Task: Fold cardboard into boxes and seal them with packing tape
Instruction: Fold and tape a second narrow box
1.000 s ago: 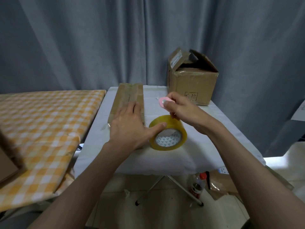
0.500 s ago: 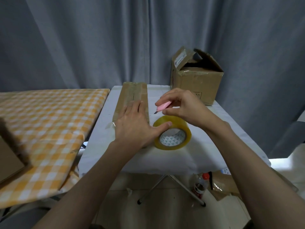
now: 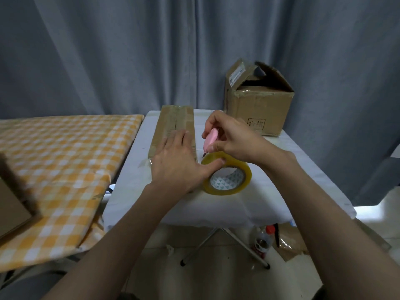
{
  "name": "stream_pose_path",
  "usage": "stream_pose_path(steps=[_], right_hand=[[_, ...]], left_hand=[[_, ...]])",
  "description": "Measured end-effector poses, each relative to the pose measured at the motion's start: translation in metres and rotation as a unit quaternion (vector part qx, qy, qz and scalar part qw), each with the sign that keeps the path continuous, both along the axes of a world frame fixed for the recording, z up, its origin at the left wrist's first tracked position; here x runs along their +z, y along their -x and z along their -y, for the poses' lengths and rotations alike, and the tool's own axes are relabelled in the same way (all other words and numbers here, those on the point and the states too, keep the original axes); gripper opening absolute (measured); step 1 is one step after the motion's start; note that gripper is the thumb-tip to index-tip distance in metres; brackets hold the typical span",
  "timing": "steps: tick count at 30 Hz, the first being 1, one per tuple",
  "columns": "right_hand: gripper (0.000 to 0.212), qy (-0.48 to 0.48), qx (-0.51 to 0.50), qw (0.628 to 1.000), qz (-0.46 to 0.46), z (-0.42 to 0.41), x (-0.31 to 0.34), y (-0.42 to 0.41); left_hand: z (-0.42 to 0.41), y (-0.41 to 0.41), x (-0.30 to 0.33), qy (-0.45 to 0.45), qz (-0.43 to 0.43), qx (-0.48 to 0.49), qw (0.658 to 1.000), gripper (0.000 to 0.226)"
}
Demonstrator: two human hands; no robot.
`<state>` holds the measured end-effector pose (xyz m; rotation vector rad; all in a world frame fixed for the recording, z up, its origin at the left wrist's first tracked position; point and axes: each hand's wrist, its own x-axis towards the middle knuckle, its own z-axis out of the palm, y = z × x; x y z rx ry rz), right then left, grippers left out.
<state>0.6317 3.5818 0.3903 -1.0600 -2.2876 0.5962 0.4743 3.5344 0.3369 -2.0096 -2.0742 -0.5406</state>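
Left hand (image 3: 177, 163) flat on folded cardboard (image 3: 173, 128), thumb against tape roll (image 3: 227, 176), right hand (image 3: 233, 139) pinching pink cutter (image 3: 209, 141) just above the roll

A long flat cardboard box (image 3: 175, 126), brown and sealed with clear tape along its top, lies on the white desk (image 3: 270, 191), running away from the viewer. A roll of yellowish packing tape (image 3: 227, 175) stands on its edge just right of the box, its printed core facing the viewer. A small pink knife (image 3: 209, 142) points its tip down at the roll's top.
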Motion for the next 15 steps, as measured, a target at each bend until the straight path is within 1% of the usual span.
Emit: stream_pose_path(steps=[5, 7, 10, 12, 13, 15], right_hand=[[0.035, 0.002, -0.010, 0.999, 0.036, -0.005, -0.005, 0.010], [0.034, -0.013, -0.030, 0.999, 0.031, -0.008, -0.010, 0.016], [0.031, -0.053, -0.107, 0.992, -0.026, -0.017, -0.016, 0.016], [0.025, -0.055, -0.176, 0.982, -0.047, -0.026, -0.017, 0.007], [0.021, -0.040, -0.214, 0.976, -0.033, -0.031, -0.018, 0.000], [0.011, 0.021, -0.284, 0.958, 0.019, -0.041, -0.024, -0.016]], left_hand=[[-0.001, -0.001, 0.000, -0.005, -0.010, -0.005, 1.000, 0.111], [-0.001, -0.002, 0.000, -0.012, -0.014, -0.003, 1.000, 0.112], [0.001, -0.002, 0.000, -0.009, -0.006, 0.011, 1.000, 0.116], [0.001, 0.000, 0.000, 0.003, 0.002, 0.015, 1.000, 0.121], [0.001, 0.000, 0.000, 0.008, 0.003, 0.014, 1.000, 0.123], [-0.001, 0.002, -0.001, 0.016, 0.004, 0.012, 1.000, 0.124]])
